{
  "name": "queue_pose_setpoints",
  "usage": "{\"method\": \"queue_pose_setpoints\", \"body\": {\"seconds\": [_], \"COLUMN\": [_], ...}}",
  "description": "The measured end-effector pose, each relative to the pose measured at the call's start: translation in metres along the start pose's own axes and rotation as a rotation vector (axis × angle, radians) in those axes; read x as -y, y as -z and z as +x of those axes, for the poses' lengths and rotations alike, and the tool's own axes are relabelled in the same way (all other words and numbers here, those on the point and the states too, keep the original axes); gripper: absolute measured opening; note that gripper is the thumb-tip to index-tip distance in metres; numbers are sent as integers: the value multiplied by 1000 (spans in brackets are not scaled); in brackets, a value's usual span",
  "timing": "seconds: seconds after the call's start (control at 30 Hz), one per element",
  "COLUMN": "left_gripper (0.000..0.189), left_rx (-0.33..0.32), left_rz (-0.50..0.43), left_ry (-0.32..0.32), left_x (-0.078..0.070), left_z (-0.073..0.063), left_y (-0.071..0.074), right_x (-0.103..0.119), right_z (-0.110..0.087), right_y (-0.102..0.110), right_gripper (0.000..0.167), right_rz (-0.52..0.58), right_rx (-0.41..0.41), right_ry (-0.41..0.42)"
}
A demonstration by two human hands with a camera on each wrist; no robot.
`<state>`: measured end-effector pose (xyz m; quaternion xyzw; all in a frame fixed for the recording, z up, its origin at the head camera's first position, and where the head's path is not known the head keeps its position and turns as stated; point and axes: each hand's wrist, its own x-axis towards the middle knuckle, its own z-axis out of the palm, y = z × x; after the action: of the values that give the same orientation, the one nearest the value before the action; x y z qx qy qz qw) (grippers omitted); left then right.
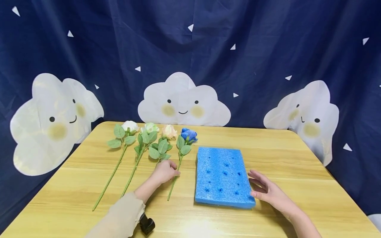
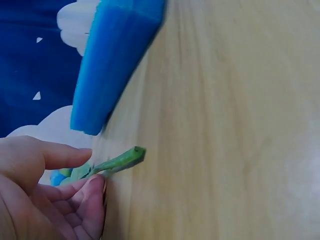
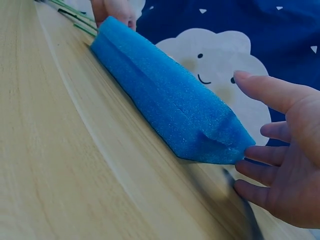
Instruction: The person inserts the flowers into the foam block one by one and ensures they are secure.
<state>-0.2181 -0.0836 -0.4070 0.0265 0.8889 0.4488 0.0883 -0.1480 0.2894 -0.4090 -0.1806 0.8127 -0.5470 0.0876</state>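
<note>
A rose with a blue bloom (image 1: 189, 136) lies on the table with its green stem (image 1: 171, 189) towards me. My left hand (image 1: 162, 172) is at this stem. In the left wrist view the stem (image 2: 122, 160) runs between the thumb and the bent fingers, with a gap under the thumb. A blue foam block (image 1: 223, 180) with small holes in its top lies to the right. My right hand (image 1: 269, 191) is at the block's right edge, fingers spread and loosely bent, fingertips right by its corner in the right wrist view.
Left of the blue rose lie a white rose (image 1: 130, 126), a pale green rose (image 1: 150, 128) and a peach rose (image 1: 169, 131), all with leaves. A black object (image 1: 147, 225) sits by the left sleeve. Behind the wooden table (image 1: 282, 152) hangs a dark blue cloud-print curtain (image 1: 253, 66).
</note>
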Motion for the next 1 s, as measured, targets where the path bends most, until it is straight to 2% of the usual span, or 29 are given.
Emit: {"method": "queue_pose_setpoints", "body": {"seconds": [0.1, 0.17, 0.33, 0.53, 0.7, 0.9, 1.0], "left_gripper": [18, 16, 19, 16, 19, 4, 4], "left_rx": [-49, -63, -44, -16, 25, 34, 38], "left_rz": [149, 215, 235, 142, -14, -114, -179], "left_ry": [-11, -15, -11, 18, 36, 37, 35], "left_x": [-3, -5, -7, -5, -2, -1, -1], "left_z": [3, 4, 4, 7, 6, 3, 3], "left_y": [-1, -2, -3, -1, 3, 12, 17], "right_x": [-1, -1, -1, -1, 0, 1, 1], "right_z": [0, 1, 0, -1, -1, -4, -5], "right_y": [0, 0, -1, 0, 0, 1, 1], "right_gripper": [68, 69, 70, 70, 70, 72, 77], "right_rz": [14, 28, 56, 73, 69, 59, 64], "right_rx": [17, 32, 56, 67, 71, 101, 119], "right_ry": [18, 26, 28, 19, 22, -8, -24]}}
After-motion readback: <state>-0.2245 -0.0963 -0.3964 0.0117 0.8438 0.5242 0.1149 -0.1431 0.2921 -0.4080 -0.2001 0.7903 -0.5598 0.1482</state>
